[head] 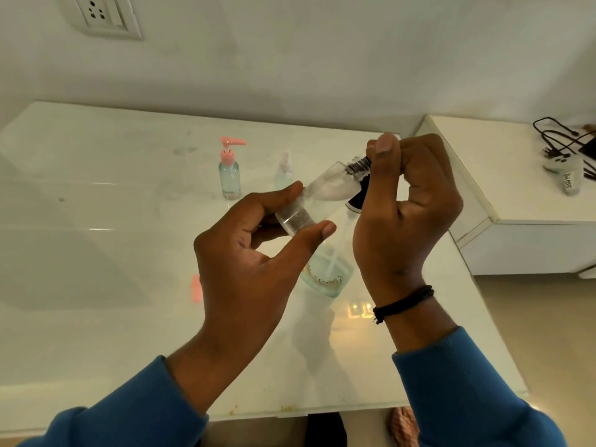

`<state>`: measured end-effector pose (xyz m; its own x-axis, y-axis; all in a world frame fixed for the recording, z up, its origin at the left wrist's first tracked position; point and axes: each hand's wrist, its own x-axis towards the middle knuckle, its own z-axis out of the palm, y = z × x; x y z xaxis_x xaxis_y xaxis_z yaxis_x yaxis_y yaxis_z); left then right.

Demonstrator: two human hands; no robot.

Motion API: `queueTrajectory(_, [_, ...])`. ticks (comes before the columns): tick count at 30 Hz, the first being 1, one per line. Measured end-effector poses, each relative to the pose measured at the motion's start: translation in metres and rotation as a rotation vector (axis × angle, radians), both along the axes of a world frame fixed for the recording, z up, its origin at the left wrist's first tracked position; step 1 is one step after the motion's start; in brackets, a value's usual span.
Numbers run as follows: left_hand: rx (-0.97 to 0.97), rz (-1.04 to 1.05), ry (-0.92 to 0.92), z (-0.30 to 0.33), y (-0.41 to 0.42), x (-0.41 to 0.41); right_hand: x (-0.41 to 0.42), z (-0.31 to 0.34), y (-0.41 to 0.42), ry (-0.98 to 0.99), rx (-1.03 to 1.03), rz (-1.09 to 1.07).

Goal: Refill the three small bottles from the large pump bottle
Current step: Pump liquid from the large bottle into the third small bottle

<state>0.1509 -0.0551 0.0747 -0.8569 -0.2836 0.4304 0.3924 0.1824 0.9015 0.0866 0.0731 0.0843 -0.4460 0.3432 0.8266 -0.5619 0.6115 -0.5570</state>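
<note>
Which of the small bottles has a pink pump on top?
The small bottle with the pink pump stands upright at the back left; the clear spray bottle beside it has none.

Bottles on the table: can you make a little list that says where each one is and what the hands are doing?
held bottle: small clear bottle, tilted, above the table
left hand: grips the bottle's base
right hand: fingers curled at the bottle's dark neck
pink pump bottle: upright on the table, farther back
small spray bottle: upright, just right of the pink one
large bottle: beneath the hands, partly hidden, bluish liquid inside
side unit: black cables on top
</note>
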Motion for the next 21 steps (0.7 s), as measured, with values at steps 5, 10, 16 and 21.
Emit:
queueTrajectory(5, [0.027,-0.007,-0.001,0.0001,0.0005,0.0005,0.0005,0.0031,0.0034,0.002,0.016,-0.034])
queueTrajectory(10, [0.017,-0.003,0.001,-0.0018,0.0002,-0.0007,0.0007,0.0006,-0.0004,0.006,0.003,-0.01])
queueTrajectory(16, [0.033,-0.011,0.0,-0.0022,-0.0003,-0.0011,0.0007,0.0041,0.0019,0.005,0.024,-0.025])
queueTrajectory(21, [0.051,-0.014,-0.013,-0.0007,0.0013,-0.0002,0.0009,-0.0003,0.0019,-0.012,0.006,0.003])
